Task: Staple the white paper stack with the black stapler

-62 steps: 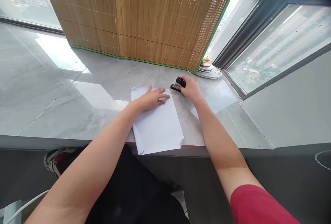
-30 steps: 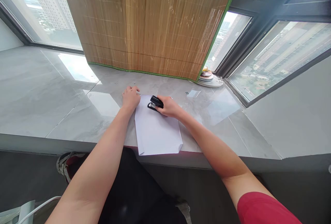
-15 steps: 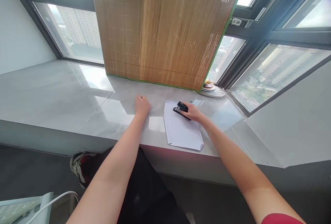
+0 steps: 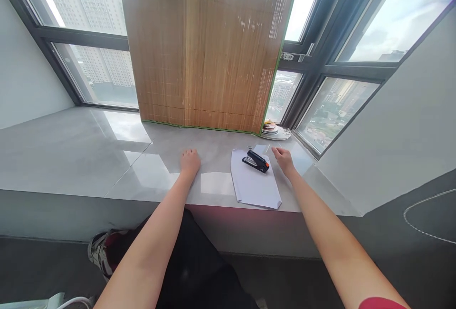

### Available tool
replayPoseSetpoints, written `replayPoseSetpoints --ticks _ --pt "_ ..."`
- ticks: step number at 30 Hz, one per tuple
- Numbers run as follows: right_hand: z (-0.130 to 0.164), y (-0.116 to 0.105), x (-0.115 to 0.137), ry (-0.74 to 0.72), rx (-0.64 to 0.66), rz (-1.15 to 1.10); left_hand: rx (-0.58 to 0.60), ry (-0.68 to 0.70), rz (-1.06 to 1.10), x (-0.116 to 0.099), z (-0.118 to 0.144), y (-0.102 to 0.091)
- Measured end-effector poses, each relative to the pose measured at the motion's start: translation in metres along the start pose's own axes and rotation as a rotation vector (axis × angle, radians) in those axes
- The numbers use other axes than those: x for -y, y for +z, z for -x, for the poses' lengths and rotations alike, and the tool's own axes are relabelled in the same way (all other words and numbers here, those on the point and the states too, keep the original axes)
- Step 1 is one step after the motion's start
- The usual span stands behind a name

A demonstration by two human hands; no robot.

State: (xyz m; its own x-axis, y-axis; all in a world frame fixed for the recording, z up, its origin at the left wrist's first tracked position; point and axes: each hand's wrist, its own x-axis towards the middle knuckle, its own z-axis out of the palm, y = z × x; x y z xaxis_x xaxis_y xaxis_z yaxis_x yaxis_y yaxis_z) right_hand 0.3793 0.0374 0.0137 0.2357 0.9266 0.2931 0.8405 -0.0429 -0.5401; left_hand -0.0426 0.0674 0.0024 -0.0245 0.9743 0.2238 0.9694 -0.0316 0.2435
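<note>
A stack of white paper (image 4: 255, 186) lies on the grey stone sill (image 4: 89, 157), near its front edge. A black stapler (image 4: 255, 161) rests on the paper's far end, free of both hands. My right hand (image 4: 284, 159) lies on the sill just right of the stapler, fingers loosely spread, holding nothing. My left hand (image 4: 189, 161) rests flat on the bare sill well to the left of the paper, also holding nothing.
A bamboo screen (image 4: 206, 52) stands upright at the back of the sill before the windows. Small stacked plates (image 4: 272, 130) sit at its right foot. A white wall (image 4: 392, 123) closes the sill on the right. A shoe (image 4: 101, 252) shows below the ledge.
My right hand has let go of the stapler, leaving it on the paper, and moved right. My left hand came off the paper earlier and stays on the sill. The camera tilted up.
</note>
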Motion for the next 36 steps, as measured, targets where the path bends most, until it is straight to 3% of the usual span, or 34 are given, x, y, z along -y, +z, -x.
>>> replayPoseSetpoints --ticks 2,5,10,15,18,21,23,24,25,28,30,33,36 --pt "0.003 -0.003 -0.020 0.112 -0.042 0.066 -0.004 0.017 0.035 0.001 0.010 -0.005" --pt "0.006 0.002 -0.035 0.078 0.026 0.218 -0.046 0.028 0.089 -0.002 0.022 -0.013" --pt "0.007 0.013 -0.034 0.007 0.102 0.399 -0.002 0.005 0.137 -0.011 0.030 -0.018" --pt "0.005 0.016 -0.037 0.000 0.103 0.433 -0.007 0.099 0.186 -0.011 0.026 -0.017" --pt "0.002 0.017 -0.042 0.016 0.102 0.446 -0.170 0.354 0.258 -0.023 0.040 -0.016" --pt "-0.002 0.019 -0.048 0.024 0.100 0.432 -0.327 0.797 0.288 -0.059 0.083 -0.009" --pt "-0.007 0.020 -0.051 0.027 0.091 0.406 -0.230 1.155 0.282 -0.091 0.124 0.000" --pt "-0.010 0.021 -0.051 0.021 0.078 0.386 -0.111 1.320 0.273 -0.107 0.144 0.005" --pt "-0.014 0.023 -0.051 0.006 0.059 0.360 0.016 1.432 0.268 -0.121 0.164 0.010" --pt "-0.030 0.032 -0.044 -0.114 0.003 0.246 0.419 1.583 0.182 -0.150 0.203 0.024" --pt "-0.043 0.042 -0.036 -0.254 -0.002 0.172 0.571 1.610 0.068 -0.155 0.211 0.029" --pt "-0.062 0.059 -0.024 -0.444 0.050 0.131 0.665 1.530 -0.067 -0.150 0.206 0.031" --pt "-0.076 0.073 -0.019 -0.478 0.177 0.153 0.817 1.421 -0.132 -0.144 0.201 0.035"
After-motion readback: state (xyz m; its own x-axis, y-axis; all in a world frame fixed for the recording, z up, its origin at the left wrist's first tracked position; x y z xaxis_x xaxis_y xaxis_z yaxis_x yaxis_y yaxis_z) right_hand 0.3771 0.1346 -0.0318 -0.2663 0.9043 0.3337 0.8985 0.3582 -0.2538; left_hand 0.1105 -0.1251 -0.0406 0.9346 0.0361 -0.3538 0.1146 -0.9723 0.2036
